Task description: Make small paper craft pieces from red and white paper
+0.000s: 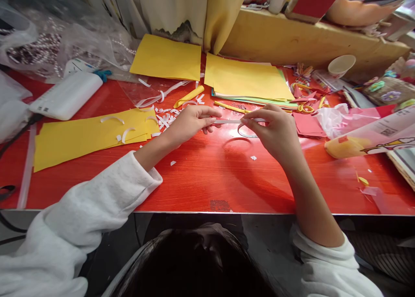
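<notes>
A narrow white strip is stretched between my two hands above the red table. My left hand pinches one end between thumb and fingers. Further along, my right hand pinches the strip, and its free part curls in a loop below the fingers. Small white paper scraps lie on the table beside my left hand. Behind the hands is a thin yellow rolled stick. A thicker yellow paper roll rests further back, near more white strips.
Yellow paper strips lie at left, near a white power bank. Yellow sheets are stacked at the back. At right are red paper pieces, a clear printed bag and a paper cup. The red table has a front edge.
</notes>
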The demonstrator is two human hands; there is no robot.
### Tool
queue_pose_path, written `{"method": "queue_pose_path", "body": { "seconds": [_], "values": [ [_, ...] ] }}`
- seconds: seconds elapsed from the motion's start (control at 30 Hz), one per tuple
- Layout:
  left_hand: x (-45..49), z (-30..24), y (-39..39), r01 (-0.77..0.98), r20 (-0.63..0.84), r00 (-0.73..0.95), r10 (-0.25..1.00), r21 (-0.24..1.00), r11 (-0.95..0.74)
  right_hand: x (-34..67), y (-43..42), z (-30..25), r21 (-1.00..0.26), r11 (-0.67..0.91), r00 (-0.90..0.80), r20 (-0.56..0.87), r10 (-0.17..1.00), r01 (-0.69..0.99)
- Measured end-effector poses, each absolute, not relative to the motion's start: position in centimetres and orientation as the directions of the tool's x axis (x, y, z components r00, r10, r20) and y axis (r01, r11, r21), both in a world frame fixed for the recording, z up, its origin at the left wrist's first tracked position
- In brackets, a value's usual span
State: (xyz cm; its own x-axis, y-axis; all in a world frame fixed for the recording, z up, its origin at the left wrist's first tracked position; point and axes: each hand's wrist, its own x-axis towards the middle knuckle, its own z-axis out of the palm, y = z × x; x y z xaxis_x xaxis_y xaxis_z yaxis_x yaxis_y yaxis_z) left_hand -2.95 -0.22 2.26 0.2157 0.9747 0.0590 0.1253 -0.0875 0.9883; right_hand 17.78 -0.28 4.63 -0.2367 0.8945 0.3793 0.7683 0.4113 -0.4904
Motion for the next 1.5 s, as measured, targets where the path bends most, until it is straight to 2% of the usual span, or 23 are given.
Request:
{"method": "queue_pose_path", "body": {
  "seconds": [1.27,1.5],
  "values": [
    [-2.7,2.5,-0.4,0.152,0.109,0.254,0.961,0.977,-0.151,18.0,0.5,4.1,-0.449,0.411,-0.244,0.384,0.89,0.793],
    [-2.8,2.0,-0.1,0.16,0.037,0.327,0.944,0.983,-0.094,17.9,0.6,3.4,-0.378,0.474,-0.309,0.42,0.853,0.795]
  ]
}}
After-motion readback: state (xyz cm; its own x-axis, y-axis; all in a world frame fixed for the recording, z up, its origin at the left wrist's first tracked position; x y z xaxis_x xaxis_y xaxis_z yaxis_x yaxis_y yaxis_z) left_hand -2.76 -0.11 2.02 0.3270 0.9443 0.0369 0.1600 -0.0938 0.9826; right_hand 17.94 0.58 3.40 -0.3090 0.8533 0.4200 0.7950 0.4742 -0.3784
